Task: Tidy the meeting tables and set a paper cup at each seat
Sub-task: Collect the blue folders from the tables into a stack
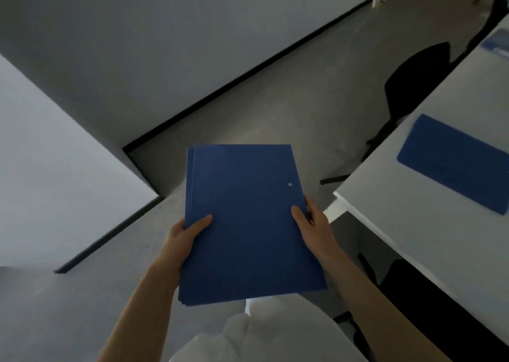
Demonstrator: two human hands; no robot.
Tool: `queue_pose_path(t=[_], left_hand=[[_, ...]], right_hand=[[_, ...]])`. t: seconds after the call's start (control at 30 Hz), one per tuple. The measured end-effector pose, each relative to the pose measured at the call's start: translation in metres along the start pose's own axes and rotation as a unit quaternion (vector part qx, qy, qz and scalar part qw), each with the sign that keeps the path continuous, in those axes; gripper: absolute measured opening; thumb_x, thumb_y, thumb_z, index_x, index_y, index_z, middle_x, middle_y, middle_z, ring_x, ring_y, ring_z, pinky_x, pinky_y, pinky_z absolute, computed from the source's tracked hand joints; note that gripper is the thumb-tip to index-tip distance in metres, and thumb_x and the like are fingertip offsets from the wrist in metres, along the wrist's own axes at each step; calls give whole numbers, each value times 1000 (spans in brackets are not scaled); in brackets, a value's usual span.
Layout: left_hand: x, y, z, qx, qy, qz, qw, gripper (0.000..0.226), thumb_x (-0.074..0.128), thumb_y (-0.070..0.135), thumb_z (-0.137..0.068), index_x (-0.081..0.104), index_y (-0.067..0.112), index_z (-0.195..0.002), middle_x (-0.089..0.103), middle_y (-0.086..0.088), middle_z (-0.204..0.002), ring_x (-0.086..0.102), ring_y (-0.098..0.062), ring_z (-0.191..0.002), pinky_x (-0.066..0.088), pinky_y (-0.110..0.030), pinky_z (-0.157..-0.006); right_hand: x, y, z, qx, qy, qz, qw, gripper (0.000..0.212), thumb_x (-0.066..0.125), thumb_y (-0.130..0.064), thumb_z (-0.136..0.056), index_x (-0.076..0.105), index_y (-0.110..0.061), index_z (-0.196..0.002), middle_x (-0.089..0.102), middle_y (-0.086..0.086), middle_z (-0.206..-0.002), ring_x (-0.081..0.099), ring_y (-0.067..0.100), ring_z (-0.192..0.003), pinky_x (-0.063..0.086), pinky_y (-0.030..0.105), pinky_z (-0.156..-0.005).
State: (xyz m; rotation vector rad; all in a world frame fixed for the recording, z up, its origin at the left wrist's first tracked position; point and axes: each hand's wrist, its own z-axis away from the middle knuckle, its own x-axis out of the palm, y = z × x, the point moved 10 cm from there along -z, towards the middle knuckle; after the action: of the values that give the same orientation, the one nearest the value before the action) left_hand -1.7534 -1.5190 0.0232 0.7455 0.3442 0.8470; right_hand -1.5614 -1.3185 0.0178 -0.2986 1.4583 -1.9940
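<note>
Dim, flat indoor light, soft shadows, motion blur toward the right edge, wide-angle bending of straight lines

My fingers on both hands are tucked under the stack of blue folders point(248, 218); only thumbs show on top. How many folders in the stack: can't count, edges too thin. Blue folder on the white table point(413, 196) at right point(454, 162) is smeared, its far corner cut by the frame edge. Another bluish item point(495, 43) further up, blurred and cut off, unidentifiable. Black chair point(416, 83) half hidden behind the table edge.
</note>
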Motion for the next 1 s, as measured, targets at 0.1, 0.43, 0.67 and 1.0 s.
queue_pose_path(t=[0.1,0.43,0.67,1.0], left_hand=[[24,36,-31,-2,-36,6,999,22,69,28,-88,64,19,-107,77,-7,-93,74,-28,-80,58,-39,-63],[98,152,-154,-43,-84,-27,995,33,71,30,-84,65,14,-112,77,-9,-91,74,-30,-81,56,-40,-66],[147,233,-241,-31,-135,-75,987,34,73,31,-82,65,16,-111,77,-6,-92,73,-29,-85,56,-40,-65],[252,349,-355,-29,-237,-196,951,48,78,33,-75,64,18,-119,76,-4,-104,74,-27,-90,57,-40,-69]], right_hand=[[-11,-25,-38,-5,10,-20,1000,34,49,-31,-98,44,-34,-131,56,-24,-112,58,-7,-97,50,11,-73],[-48,-89,-177,-29,73,-16,997,31,50,-31,-97,42,-43,-124,58,-22,-115,61,-5,-98,53,12,-74],[-65,-101,-267,24,146,-27,989,47,52,-41,-94,41,-30,-138,54,-22,-114,59,1,-101,54,31,-86],[-98,-110,-362,125,203,-168,956,49,53,-43,-93,40,-25,-137,62,-5,-115,66,13,-98,57,31,-80]])
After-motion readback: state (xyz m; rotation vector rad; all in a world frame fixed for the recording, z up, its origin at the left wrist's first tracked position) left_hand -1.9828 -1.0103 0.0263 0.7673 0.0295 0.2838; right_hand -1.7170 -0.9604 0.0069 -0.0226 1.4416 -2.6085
